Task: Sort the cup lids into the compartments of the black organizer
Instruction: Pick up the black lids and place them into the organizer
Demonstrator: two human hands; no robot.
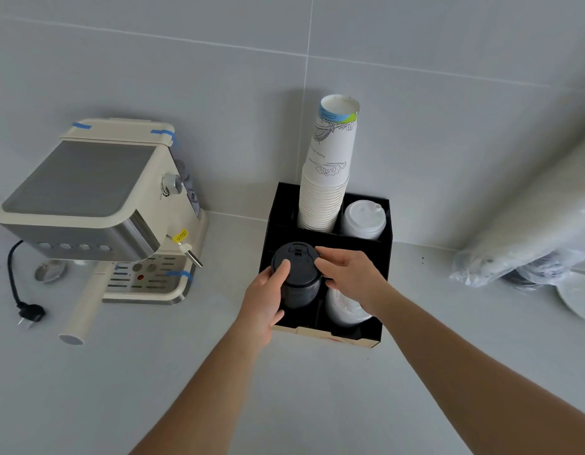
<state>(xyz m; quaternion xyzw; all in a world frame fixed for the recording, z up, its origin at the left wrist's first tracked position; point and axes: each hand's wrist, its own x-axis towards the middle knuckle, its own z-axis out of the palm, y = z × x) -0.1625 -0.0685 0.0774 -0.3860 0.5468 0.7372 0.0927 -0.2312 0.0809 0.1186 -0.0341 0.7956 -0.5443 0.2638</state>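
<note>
Pale grey countertop [173, 372] fills the lower frame. Directly on it — a cream espresso machine [100, 211] at left, its black plug [30, 313] beside it; the black organizer [387, 257] at centre; plastic-wrapped items [527, 257] and a white plate [579, 300] at right.

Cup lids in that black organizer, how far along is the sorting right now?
Well along, it seems. Done: white lids fill the back right compartment of the organizer, and clear lids sit front right, beside the paper cups at the back. In hand: both hands, left and right, are at the stack of black lids in the front left compartment. Left: possibly whatever is in the plastic bag; its contents are unclear.
</note>
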